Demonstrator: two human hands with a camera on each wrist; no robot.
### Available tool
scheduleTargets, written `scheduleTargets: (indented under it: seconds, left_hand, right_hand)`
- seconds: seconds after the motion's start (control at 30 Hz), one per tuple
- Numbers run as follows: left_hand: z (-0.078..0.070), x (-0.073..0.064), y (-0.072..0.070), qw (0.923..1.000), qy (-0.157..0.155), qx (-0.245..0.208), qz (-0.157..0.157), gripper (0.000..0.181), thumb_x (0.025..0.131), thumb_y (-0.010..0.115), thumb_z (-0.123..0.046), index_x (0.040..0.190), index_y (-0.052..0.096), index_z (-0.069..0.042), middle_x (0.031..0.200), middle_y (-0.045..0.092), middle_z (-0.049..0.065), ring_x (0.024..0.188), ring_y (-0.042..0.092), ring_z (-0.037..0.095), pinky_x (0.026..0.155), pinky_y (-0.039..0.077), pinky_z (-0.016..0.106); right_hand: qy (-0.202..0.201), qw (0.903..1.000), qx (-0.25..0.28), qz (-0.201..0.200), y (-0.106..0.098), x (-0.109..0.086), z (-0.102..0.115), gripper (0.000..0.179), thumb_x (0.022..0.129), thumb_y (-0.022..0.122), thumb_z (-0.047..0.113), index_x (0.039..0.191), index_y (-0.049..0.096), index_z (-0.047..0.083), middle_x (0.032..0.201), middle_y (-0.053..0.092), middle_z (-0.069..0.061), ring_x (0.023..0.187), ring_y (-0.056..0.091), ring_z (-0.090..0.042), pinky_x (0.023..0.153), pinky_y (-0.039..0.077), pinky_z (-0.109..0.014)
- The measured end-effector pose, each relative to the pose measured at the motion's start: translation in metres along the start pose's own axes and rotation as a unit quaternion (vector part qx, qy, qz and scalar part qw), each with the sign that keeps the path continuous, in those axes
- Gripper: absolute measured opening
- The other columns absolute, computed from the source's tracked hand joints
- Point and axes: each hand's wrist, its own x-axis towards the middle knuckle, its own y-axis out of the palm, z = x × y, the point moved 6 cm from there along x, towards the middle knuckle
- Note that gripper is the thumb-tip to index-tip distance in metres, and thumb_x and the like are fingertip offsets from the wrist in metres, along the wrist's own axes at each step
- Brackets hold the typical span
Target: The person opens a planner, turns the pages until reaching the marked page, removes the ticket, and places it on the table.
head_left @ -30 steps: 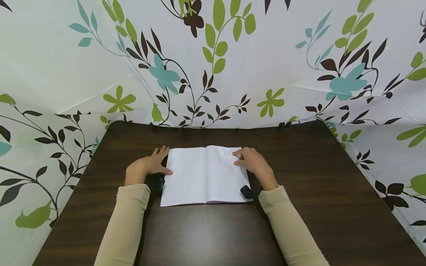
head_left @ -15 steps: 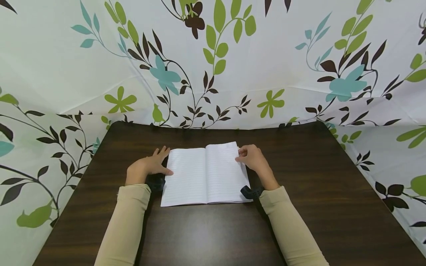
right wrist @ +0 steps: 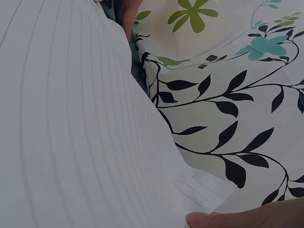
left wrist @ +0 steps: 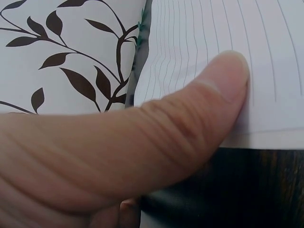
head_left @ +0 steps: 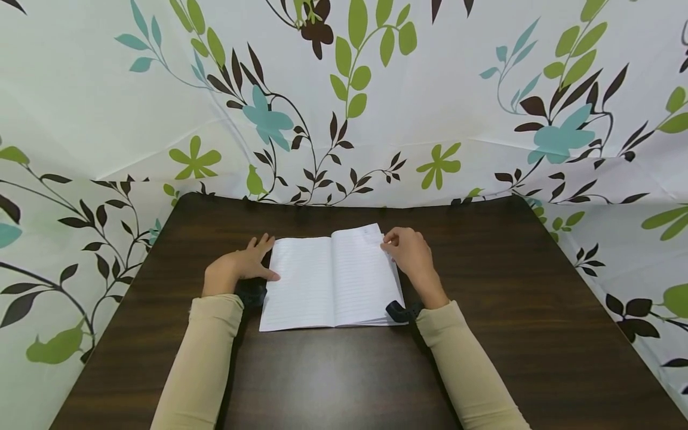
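An open notebook (head_left: 301,286) with lined white pages lies on the dark wooden table. My left hand (head_left: 239,267) rests at its left edge, fingers spread and the thumb on the page; the left wrist view shows that thumb (left wrist: 190,121) lying straight across the ruled paper. At the upper right edge, my right hand (head_left: 414,257) pinches a page (head_left: 357,269), which lifts slightly, with more sheets visible beneath it. In the right wrist view the page (right wrist: 95,133) bows upward, its corner bent beside my thumb (right wrist: 223,220).
The brown wood table (head_left: 322,382) extends on all sides of the notebook. Behind and beside it hangs a white cloth (head_left: 387,134) printed with leaves and flowers. Black straps with cameras sit on both wrists, the right camera (head_left: 398,312) overlapping the notebook's lower right corner.
My right fingers have gone from touching the right page's upper edge to pinching it, and the page's upper corner has risen away from the sheets below. The left hand has stayed in place.
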Motion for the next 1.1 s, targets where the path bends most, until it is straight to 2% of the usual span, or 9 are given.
scheduleTargets:
  seconds: [0.17, 0.3, 0.47, 0.63, 0.77, 0.93, 1.1]
  left_hand:
    - [0.001, 0.000, 0.001, 1.0000, 0.003, -0.002, 0.001, 0.109, 0.095, 0.075, -0.040, 0.167, 0.002, -0.003, 0.173, -0.009, 0.028, 0.158, -0.007, 0.056, 0.118, 0.011, 0.082]
    - [0.001, 0.001, 0.001, 1.0000, 0.002, -0.002, 0.004, 0.110, 0.095, 0.075, -0.041, 0.167, 0.001, -0.003, 0.173, -0.009, 0.028, 0.158, -0.008, 0.056, 0.118, 0.013, 0.082]
    - [0.000, 0.001, -0.002, 1.0000, 0.003, 0.001, 0.004, 0.110, 0.095, 0.075, -0.041, 0.167, 0.001, -0.003, 0.173, -0.009, 0.028, 0.158, -0.008, 0.056, 0.118, 0.013, 0.081]
    - [0.000, 0.001, -0.002, 1.0000, 0.004, -0.002, 0.004, 0.110, 0.094, 0.075, -0.040, 0.167, 0.002, -0.003, 0.173, -0.009, 0.028, 0.158, -0.008, 0.056, 0.119, 0.011, 0.082]
    - [0.001, 0.002, -0.001, 1.0000, 0.006, -0.005, 0.006, 0.110, 0.095, 0.075, -0.040, 0.167, 0.001, -0.002, 0.173, -0.009, 0.028, 0.158, -0.009, 0.055, 0.119, 0.011, 0.081]
    - [0.001, 0.003, 0.000, 0.9999, 0.004, -0.008, 0.008, 0.110, 0.095, 0.075, -0.040, 0.167, 0.001, -0.003, 0.173, -0.010, 0.028, 0.158, -0.010, 0.055, 0.119, 0.010, 0.082]
    - [0.001, 0.003, -0.001, 0.9999, 0.000, -0.008, 0.008, 0.110, 0.095, 0.075, -0.041, 0.167, 0.001, -0.004, 0.173, -0.011, 0.027, 0.158, -0.010, 0.056, 0.118, 0.009, 0.082]
  right_hand:
    - [0.003, 0.9997, -0.018, -0.017, 0.000, -0.002, 0.003, 0.010, 0.096, 0.076, 0.019, 0.100, 0.077, 0.010, 0.100, 0.077, -0.011, 0.070, 0.064, -0.020, 0.059, 0.046, -0.029]
    - [0.008, 0.9997, -0.020, -0.014, -0.002, -0.002, 0.005, 0.008, 0.096, 0.076, 0.020, 0.098, 0.077, 0.012, 0.107, 0.077, -0.011, 0.074, 0.060, -0.024, 0.061, 0.044, -0.033]
    - [0.015, 0.9996, -0.023, -0.010, -0.004, -0.002, 0.007, 0.008, 0.097, 0.075, 0.019, 0.099, 0.077, 0.011, 0.105, 0.077, -0.011, 0.078, 0.061, -0.026, 0.065, 0.045, -0.035]
    - [0.004, 0.9997, -0.018, -0.013, -0.005, -0.002, 0.008, 0.007, 0.097, 0.075, 0.018, 0.100, 0.077, 0.012, 0.103, 0.077, -0.011, 0.080, 0.061, -0.026, 0.066, 0.045, -0.035]
    - [-0.012, 0.9997, 0.018, 0.013, -0.004, -0.002, 0.008, 0.014, 0.099, 0.072, 0.019, 0.105, 0.074, 0.007, 0.105, 0.074, -0.014, 0.083, 0.061, -0.026, 0.067, 0.047, -0.032]
    - [-0.016, 0.9973, 0.052, 0.050, 0.003, 0.001, 0.006, 0.024, 0.104, 0.061, 0.023, 0.114, 0.069, 0.003, 0.109, 0.069, -0.016, 0.088, 0.058, -0.025, 0.070, 0.047, -0.030]
    - [-0.031, 0.9964, 0.059, 0.052, 0.007, 0.005, 0.007, 0.028, 0.103, 0.065, 0.030, 0.108, 0.067, 0.003, 0.097, 0.062, -0.012, 0.080, 0.052, -0.021, 0.064, 0.041, -0.029]
